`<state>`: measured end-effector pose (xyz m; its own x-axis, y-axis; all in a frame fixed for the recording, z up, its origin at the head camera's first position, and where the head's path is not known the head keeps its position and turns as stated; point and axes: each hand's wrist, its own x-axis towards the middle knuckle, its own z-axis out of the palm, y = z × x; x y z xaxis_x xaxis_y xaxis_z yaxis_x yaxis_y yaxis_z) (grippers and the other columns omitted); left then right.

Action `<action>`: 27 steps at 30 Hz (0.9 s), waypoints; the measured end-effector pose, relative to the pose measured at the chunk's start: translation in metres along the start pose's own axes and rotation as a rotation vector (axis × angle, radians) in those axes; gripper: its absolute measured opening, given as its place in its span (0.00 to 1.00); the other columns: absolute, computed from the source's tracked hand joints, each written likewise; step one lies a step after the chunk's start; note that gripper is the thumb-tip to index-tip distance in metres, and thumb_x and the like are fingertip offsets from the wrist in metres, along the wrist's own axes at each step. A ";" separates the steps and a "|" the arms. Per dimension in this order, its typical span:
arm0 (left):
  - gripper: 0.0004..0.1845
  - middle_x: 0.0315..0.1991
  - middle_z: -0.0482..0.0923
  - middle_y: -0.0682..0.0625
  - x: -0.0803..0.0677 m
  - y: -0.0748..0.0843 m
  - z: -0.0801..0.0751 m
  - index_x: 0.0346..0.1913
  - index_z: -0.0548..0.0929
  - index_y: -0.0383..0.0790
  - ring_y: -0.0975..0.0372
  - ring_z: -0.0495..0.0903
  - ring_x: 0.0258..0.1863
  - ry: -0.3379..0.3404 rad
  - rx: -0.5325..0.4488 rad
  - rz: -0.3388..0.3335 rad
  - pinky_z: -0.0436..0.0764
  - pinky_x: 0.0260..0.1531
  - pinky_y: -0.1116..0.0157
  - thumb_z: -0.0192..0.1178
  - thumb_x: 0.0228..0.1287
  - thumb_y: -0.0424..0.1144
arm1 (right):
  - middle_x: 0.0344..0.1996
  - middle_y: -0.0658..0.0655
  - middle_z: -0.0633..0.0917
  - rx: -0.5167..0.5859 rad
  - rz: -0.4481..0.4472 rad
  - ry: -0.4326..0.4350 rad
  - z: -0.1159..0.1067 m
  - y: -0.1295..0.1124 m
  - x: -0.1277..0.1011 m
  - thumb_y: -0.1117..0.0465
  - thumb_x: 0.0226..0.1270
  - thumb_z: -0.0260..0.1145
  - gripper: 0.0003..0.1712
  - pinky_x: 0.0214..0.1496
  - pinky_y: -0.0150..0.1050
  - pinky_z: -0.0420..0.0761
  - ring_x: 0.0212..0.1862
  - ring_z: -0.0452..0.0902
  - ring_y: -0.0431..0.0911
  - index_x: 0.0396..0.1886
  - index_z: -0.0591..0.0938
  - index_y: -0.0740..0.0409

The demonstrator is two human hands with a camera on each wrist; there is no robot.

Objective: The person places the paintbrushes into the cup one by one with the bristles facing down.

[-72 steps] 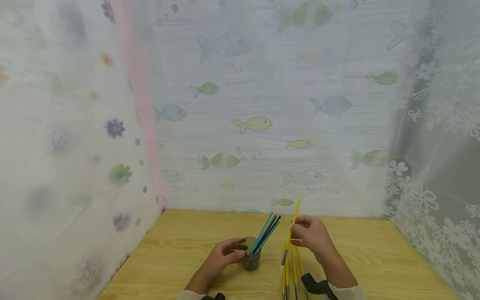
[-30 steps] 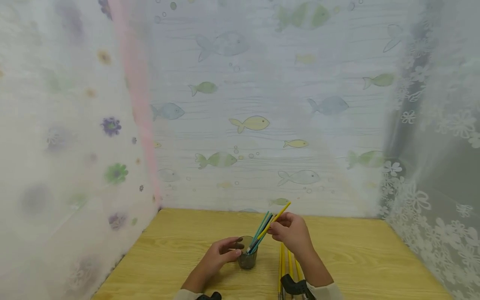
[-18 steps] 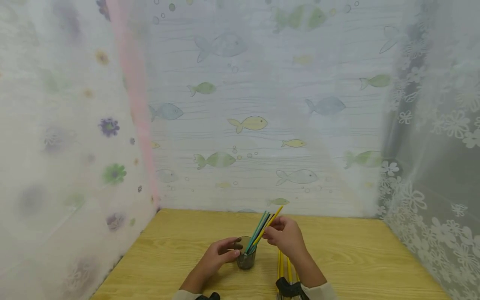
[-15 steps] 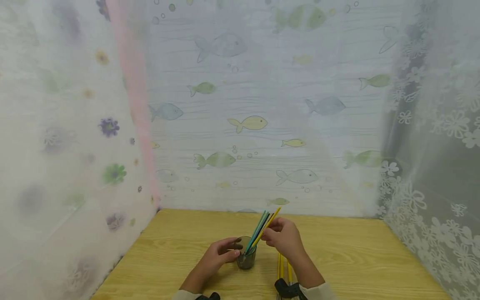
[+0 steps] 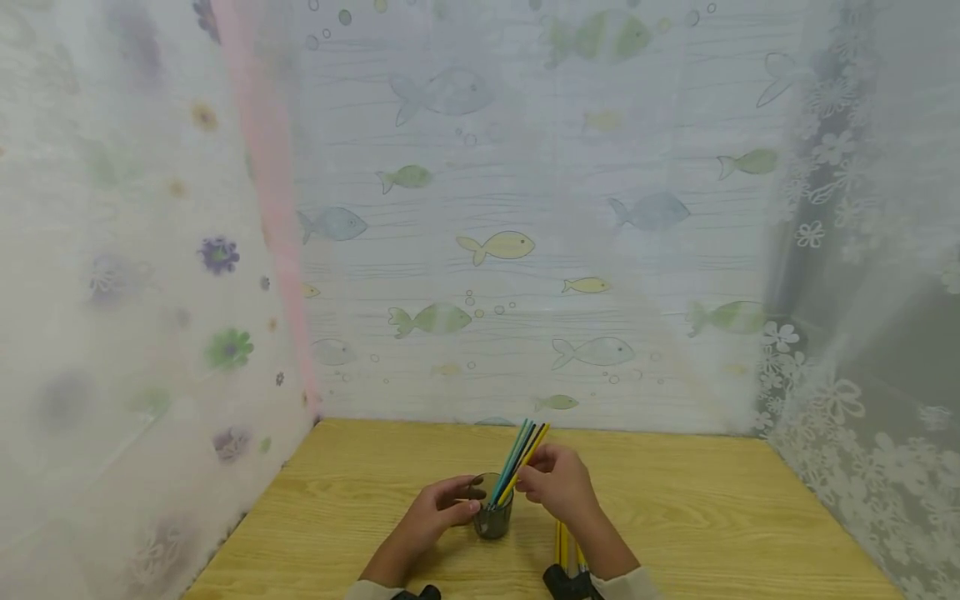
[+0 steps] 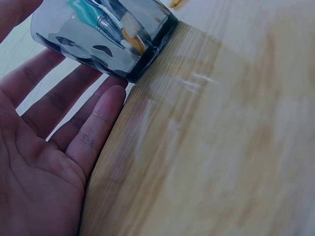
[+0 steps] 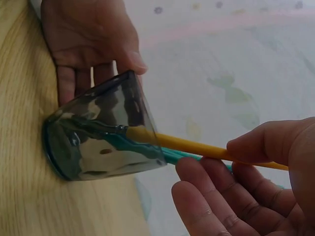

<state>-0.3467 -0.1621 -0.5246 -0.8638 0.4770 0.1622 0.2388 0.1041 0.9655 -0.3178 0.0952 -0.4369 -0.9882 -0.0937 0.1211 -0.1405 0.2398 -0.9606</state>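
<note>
A smoky, see-through glass (image 5: 492, 525) stands upright on the table. My left hand (image 5: 429, 518) holds it from the left, thumb at the near side and fingers behind. Several teal and dark-handled paintbrushes (image 5: 512, 458) lean to the right inside it. Between thumb and fingers, my right hand (image 5: 562, 485) pinches a yellow paintbrush (image 7: 194, 147), whose lower end is inside the glass. Through the glass wall, the left wrist view shows brush heads (image 6: 129, 37) near the bottom.
More yellow paintbrushes (image 5: 562, 543) lie on the wooden table (image 5: 697, 508), partly hidden beneath my right forearm. A fish-patterned curtain (image 5: 480, 283) hangs along the table's back edge. Flowered curtains (image 5: 228, 346) enclose the sides.
My right hand has carried the yellow paintbrush left from above the lying brushes, then lowered it into the glass beside the teal ones. My left hand has stayed at the glass.
</note>
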 end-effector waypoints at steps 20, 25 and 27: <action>0.29 0.66 0.79 0.37 0.000 -0.001 -0.001 0.76 0.69 0.35 0.50 0.81 0.64 0.000 -0.017 -0.007 0.85 0.55 0.63 0.57 0.80 0.42 | 0.36 0.58 0.89 -0.017 0.011 -0.014 0.004 0.003 -0.001 0.62 0.70 0.68 0.15 0.36 0.44 0.90 0.38 0.90 0.54 0.49 0.82 0.69; 0.29 0.65 0.79 0.37 -0.001 0.000 0.000 0.76 0.70 0.35 0.50 0.81 0.63 0.004 -0.013 -0.006 0.85 0.55 0.63 0.58 0.79 0.43 | 0.36 0.57 0.89 -0.029 0.013 -0.004 0.004 0.003 -0.001 0.61 0.69 0.69 0.14 0.35 0.44 0.90 0.36 0.90 0.51 0.47 0.83 0.68; 0.29 0.65 0.79 0.37 -0.001 0.001 0.000 0.76 0.70 0.36 0.51 0.82 0.62 0.006 -0.012 -0.007 0.85 0.56 0.63 0.59 0.79 0.44 | 0.36 0.57 0.89 -0.035 0.015 0.000 0.003 0.004 -0.001 0.60 0.69 0.69 0.15 0.35 0.43 0.89 0.36 0.90 0.49 0.47 0.83 0.67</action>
<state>-0.3456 -0.1625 -0.5241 -0.8682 0.4710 0.1564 0.2273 0.0973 0.9690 -0.3173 0.0931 -0.4412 -0.9902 -0.0897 0.1073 -0.1281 0.2749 -0.9529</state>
